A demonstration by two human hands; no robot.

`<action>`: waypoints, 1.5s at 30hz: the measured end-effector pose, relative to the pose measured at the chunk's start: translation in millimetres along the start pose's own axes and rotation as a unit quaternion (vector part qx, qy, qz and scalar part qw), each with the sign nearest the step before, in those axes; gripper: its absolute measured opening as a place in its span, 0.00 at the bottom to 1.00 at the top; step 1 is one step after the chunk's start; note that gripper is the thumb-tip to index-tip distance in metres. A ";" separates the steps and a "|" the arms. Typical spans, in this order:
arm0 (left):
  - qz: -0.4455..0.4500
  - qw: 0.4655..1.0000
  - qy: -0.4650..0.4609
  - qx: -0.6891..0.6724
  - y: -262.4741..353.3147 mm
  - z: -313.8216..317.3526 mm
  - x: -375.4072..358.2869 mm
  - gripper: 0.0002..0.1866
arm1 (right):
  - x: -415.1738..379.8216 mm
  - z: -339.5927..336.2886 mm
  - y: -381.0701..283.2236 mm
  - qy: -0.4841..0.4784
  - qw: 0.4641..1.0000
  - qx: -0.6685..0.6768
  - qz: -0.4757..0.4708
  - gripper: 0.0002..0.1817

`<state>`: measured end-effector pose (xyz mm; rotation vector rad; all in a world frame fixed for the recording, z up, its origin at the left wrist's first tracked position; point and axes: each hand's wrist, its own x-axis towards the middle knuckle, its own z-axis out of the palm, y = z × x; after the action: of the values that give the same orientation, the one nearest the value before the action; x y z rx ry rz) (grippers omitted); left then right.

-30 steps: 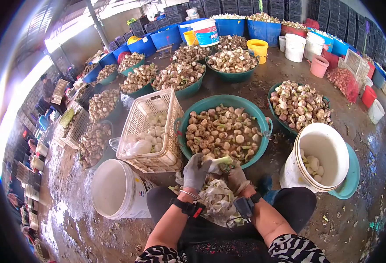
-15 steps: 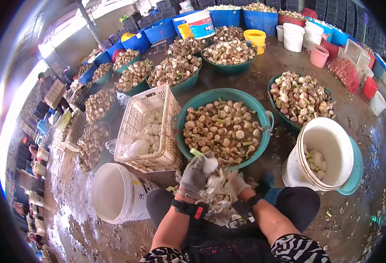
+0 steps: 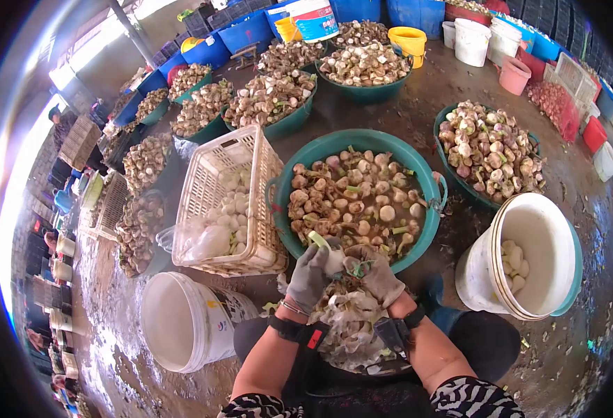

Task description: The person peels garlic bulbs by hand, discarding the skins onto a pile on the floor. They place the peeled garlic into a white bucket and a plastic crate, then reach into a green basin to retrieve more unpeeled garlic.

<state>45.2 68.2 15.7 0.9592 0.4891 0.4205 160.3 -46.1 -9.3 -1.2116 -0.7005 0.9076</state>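
My gloved left hand is closed around a white peeled garlic bulb, whose pale green stem sticks up past the fingers. Right beside the bulb, my gloved right hand has its fingers curled in; what they pinch, if anything, is hidden. Papery garlic skins are heaped in my lap under both wrists. Just beyond the hands stands a green tub of brownish garlic bulbs in murky water. Left of it, a cream plastic crate holds white peeled bulbs and a clear plastic bag.
A white bucket leans at my left. Another white bucket, with peeled bulbs inside, stands at my right. Heaped garlic tubs surround the work spot on the wet floor. A person is far left beside a crate.
My right hand has risen from the skins to the bulb in my left hand. The left hand keeps its hold. The camera view has shifted slightly.
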 end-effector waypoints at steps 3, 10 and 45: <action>0.079 0.977 -0.012 0.196 4.9 -1.1 3.2 0.18 | 6.7 -2.0 -13.0 -0.019 1.000 -0.019 0.017 0.14; 0.015 0.992 -0.069 0.107 9.9 2.4 -0.2 0.17 | -4.7 -9.7 -18.2 -0.045 0.987 0.081 0.132 0.14; 0.054 0.976 0.134 -0.162 4.1 -31.2 79.3 0.19 | 34.0 2.0 6.9 -0.046 0.952 -0.277 0.117 0.21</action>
<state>91.5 134.1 -12.3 0.6164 0.5934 0.7108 173.5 -14.7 -16.1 -1.7886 -0.9389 1.0016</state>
